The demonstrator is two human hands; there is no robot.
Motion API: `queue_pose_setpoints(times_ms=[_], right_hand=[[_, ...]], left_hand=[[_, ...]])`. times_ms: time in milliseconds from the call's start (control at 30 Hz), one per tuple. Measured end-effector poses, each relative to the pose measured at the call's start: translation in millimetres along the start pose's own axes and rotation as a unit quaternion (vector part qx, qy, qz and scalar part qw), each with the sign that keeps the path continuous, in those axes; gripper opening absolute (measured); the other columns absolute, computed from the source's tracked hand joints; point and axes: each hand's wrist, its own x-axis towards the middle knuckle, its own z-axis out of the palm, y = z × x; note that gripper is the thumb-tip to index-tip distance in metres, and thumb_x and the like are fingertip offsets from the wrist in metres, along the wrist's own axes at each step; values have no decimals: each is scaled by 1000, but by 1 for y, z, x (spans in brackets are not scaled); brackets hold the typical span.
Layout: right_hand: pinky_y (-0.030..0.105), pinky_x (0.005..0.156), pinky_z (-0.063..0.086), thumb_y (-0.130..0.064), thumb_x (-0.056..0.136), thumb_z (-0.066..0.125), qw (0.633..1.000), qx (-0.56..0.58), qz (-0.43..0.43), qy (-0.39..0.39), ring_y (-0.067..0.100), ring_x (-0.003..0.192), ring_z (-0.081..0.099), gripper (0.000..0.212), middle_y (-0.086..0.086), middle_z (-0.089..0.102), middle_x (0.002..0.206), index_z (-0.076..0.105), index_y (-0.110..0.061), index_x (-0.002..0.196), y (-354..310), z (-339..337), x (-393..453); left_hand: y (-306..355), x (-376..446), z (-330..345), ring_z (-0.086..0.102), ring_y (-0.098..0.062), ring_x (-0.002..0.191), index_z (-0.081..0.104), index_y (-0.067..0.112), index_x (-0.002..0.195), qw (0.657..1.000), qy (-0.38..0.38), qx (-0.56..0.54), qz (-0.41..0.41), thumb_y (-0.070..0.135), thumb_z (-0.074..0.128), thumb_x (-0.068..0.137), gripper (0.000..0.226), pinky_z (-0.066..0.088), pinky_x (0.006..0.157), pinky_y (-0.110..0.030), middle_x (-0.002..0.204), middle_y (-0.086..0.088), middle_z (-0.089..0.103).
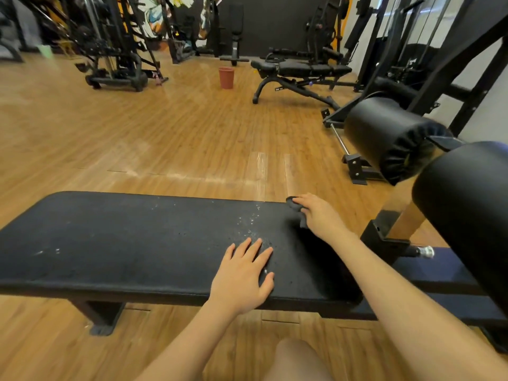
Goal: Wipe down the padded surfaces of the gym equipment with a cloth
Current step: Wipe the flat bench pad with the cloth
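While my right hand [316, 213] grips a small dark cloth [297, 209] bunched under the fingers, it sits at the far right corner of the bench pad [123, 243], cloth touching the pad near its back edge. My left hand [243, 276] lies flat, fingers straight and spread, pressing on the near side of the same pad; it holds nothing, and I read it as bracing.

Pale specks or droplets [253, 224] dot the pad between the two hands, with a few more marks toward the left end. The wipe looks to be just starting at the right end, and most of the pad seems untouched.

To do this well I'd keep the cloth flat rather than balled up so more of it meets the surface, then drag it in long overlapping passes from right to left, back edge to front. I'd go over the speckled patch first and press firmly there. The left hand needs to shift off the pad or move ahead of the cloth, or the spot under the palm gets skipped. Edges and the rounded front lip count too.

Two black roller pads [390, 138] stand to the right, one behind the other, and they would come after the bench. A second bench [302, 70] and a red bucket [226, 77] sit well apart across the wood floor [137, 133].
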Motion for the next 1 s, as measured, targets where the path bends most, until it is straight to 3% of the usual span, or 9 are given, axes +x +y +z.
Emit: queue_pose_setpoints(times_ms=[133, 200, 333, 467, 600, 833, 900, 1000], right_hand=[[33, 102, 32, -15, 98, 41, 988, -74, 80, -110, 27, 129, 38, 41, 8, 42, 143, 41, -12, 139, 19, 20, 44], [32, 101, 34, -24, 96, 47, 990, -81, 86, -82, 26, 129, 40, 43, 6, 43, 143, 43, -14, 138, 17, 25, 43], [32, 106, 30, -18, 96, 48, 996, -53, 69, -24, 24, 132, 38, 37, 5, 44, 143, 52, -14, 132, 14, 33, 22], [29, 113, 16, -15, 96, 47, 999, -13, 19, -44, 14, 139, 27, 36, -2, 39, 146, 53, -17, 131, 4, 31, -20], [26, 114, 18, -17, 96, 47, 998, -8, -28, -53, 8, 139, 26, 37, -7, 39, 146, 51, -21, 132, -8, 30, -72], [22, 114, 12, -15, 97, 44, 995, -17, -77, -61, 6, 140, 20, 40, -12, 33, 147, 45, -24, 136, -20, 31, -140], [19, 112, 11, -13, 96, 46, 995, -2, -86, -41, 7, 140, 23, 39, -9, 37, 145, 47, -22, 134, -19, 35, -146], [26, 114, 21, -12, 92, 54, 995, 21, -93, -9, 4, 134, 28, 37, -6, 46, 139, 54, -21, 128, -17, 39, -149]], left_hand=[[-2, 0, 2, 4, -17, 146, 17, 33, 150, 1000, 3, -3, 4, 53, 20, 94, 60, -3, 117, -38, 159, 5, 12], [-3, 1, 2, 6, -18, 146, 19, 32, 150, 1000, 5, -8, 6, 54, 15, 90, 64, -1, 117, -39, 158, 5, 15], [-3, 0, 2, 9, -19, 146, 22, 31, 149, 1000, 9, -2, 8, 57, 7, 84, 72, 2, 117, -40, 158, 4, 17], [-2, 0, 1, 7, -18, 146, 20, 31, 150, 1000, 1, 2, 1, 52, 17, 90, 63, 2, 118, -40, 158, 4, 15], [0, 1, 1, 8, -18, 146, 20, 31, 150, 1000, 5, 5, 0, 49, 28, 96, 57, 3, 118, -39, 158, 4, 16], [0, -1, 1, 8, -17, 146, 19, 31, 150, 1000, 11, 17, 1, 48, 28, 98, 56, 3, 118, -38, 158, 4, 15], [1, -1, 0, 9, -18, 146, 20, 30, 150, 1000, 18, 15, 3, 47, 29, 98, 55, 4, 118, -38, 158, 3, 16], [2, -3, 1, 10, -18, 145, 21, 29, 150, 999, 29, 20, -3, 46, 27, 98, 55, 5, 118, -38, 158, 2, 18]])
